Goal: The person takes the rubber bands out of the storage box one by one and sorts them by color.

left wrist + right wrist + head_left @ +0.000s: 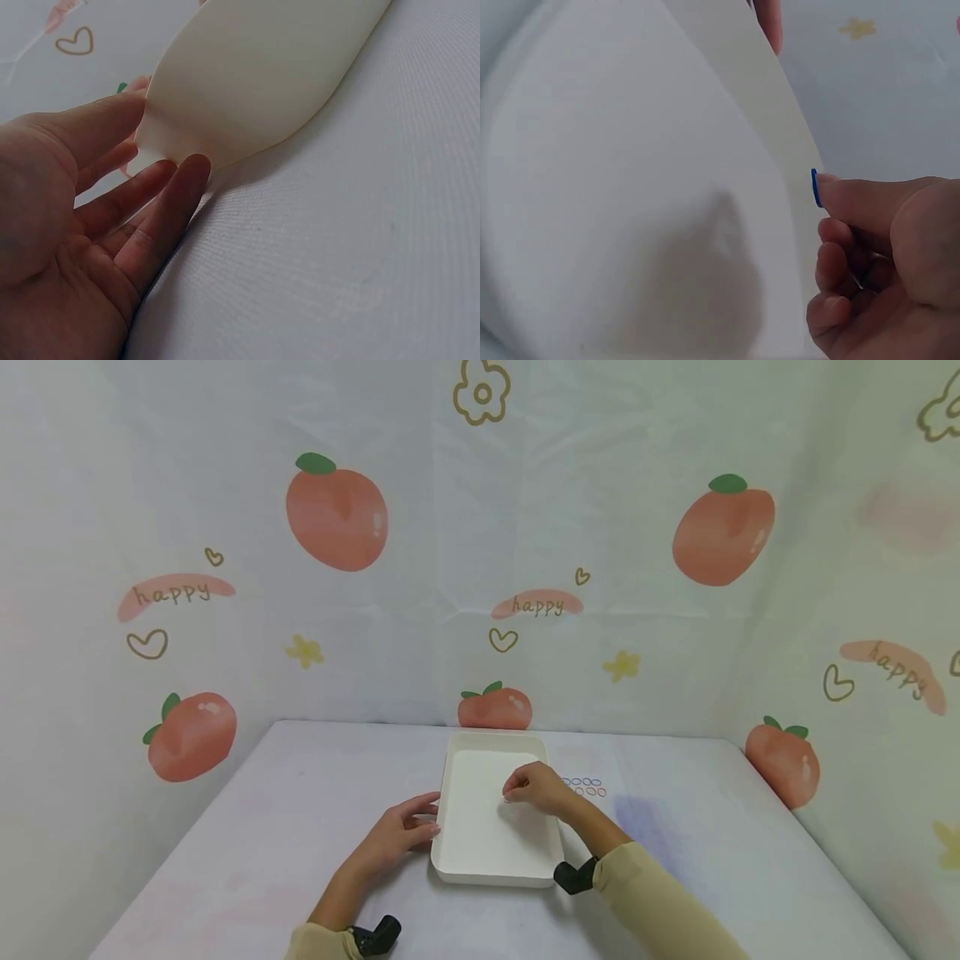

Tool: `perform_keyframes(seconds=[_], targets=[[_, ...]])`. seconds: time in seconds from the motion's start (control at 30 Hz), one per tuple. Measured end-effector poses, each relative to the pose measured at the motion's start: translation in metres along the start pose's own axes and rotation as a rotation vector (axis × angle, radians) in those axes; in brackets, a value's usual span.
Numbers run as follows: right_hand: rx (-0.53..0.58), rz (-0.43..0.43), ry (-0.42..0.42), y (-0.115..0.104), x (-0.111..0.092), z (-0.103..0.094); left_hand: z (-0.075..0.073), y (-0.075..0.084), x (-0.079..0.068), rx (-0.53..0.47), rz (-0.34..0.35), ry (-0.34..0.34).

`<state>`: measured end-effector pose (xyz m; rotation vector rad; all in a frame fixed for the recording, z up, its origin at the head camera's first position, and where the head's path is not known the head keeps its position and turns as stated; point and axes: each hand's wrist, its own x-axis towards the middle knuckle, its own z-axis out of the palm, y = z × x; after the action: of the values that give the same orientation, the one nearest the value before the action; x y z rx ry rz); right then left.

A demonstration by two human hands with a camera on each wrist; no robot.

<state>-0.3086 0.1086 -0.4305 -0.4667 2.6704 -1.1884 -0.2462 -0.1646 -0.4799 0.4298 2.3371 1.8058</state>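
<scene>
A shallow white rectangular tray lies on the table in the middle of the head view. My left hand is at its left side, fingers extended; in the left wrist view the fingertips touch the outer wall. Over the tray's inside, my right hand pinches a thin blue ring between thumb and finger, the other fingers curled. Its shadow falls on the tray floor. Just right of the tray, partly behind the right forearm, lie small rings in two rows, one blue and one reddish.
A pale cloth covers the table. Around it hang white curtains printed with fruit, hearts and flowers. Each wrist wears a black camera mount, the right one close to the tray's near right corner.
</scene>
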Motion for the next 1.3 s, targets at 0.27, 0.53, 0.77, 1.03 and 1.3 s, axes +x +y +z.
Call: perform_keyframes(seconds=[0.27, 0.53, 0.77, 1.03, 1.3], targets=[[0.04, 0.014, 0.137, 0.007, -0.016, -0.014, -0.001, -0.003, 0.0, 0.017, 0.006, -0.001], [0.082, 0.028, 0.268, 0.026, -0.029, -0.027, 0.001, -0.001, 0.0, 0.016, 0.009, 0.01], [0.025, 0.016, 0.34, 0.048, -0.041, -0.035, 0.002, 0.0, -0.001, 0.013, 0.013, 0.011], [-0.031, 0.025, 0.402, 0.069, -0.053, -0.044, 0.002, -0.001, 0.0, -0.01, 0.007, 0.011], [-0.106, 0.07, 0.415, 0.083, -0.058, -0.052, 0.001, -0.002, 0.0, -0.007, 0.01, 0.013]])
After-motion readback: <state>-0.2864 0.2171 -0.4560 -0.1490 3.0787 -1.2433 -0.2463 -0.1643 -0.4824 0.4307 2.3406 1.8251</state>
